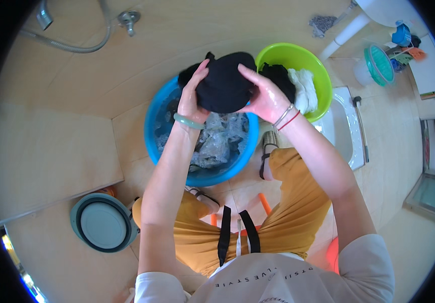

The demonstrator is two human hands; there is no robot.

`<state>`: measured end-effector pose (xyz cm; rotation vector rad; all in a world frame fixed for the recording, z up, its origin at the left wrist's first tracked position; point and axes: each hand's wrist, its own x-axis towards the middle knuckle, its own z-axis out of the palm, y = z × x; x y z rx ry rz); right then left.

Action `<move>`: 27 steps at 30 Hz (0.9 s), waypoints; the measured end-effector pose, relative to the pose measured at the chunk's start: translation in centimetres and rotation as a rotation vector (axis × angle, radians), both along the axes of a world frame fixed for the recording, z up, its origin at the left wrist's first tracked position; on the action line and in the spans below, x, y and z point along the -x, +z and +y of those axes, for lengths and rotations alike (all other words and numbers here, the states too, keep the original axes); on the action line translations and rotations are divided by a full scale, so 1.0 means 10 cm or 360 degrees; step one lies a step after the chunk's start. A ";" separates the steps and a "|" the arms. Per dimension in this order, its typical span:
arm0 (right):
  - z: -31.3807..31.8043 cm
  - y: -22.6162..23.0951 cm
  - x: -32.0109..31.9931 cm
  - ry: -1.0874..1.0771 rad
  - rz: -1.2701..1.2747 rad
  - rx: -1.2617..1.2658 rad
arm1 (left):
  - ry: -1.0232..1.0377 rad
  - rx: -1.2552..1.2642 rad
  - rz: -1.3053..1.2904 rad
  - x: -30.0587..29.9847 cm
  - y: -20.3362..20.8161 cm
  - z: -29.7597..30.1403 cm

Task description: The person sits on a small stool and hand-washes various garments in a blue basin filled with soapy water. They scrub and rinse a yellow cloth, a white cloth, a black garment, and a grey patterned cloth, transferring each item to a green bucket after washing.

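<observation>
Tiled floor (129,151), two hands (193,101) (269,100) on black cloth (225,83)

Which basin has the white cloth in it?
The lime-green basin, to the upper right of the blue basin: its white cloth lies beside black cloth. The blue one holds sudsy water; the grey basin stands apart at lower left.

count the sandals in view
2: the right sandal is beside the blue tub, at its lower right; the left sandal is just below it in the picture, partly covered. Others may be hidden.
</observation>
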<state>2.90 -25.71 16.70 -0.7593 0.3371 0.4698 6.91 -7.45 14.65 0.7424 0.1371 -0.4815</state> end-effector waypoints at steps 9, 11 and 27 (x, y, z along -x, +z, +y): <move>-1.33 -0.17 -0.22 -0.0664 -0.0105 0.0181 | -0.0556 -0.0800 -0.0099 -0.64 -0.03 -1.46; -1.50 -0.42 -0.31 -0.0823 -0.0080 0.0178 | -0.0587 -0.0913 -0.0094 -0.75 -0.15 -1.65; -1.90 -1.77 -0.84 -0.0768 0.0369 0.0600 | -0.0424 -0.1377 -0.0749 -0.37 -1.35 -2.08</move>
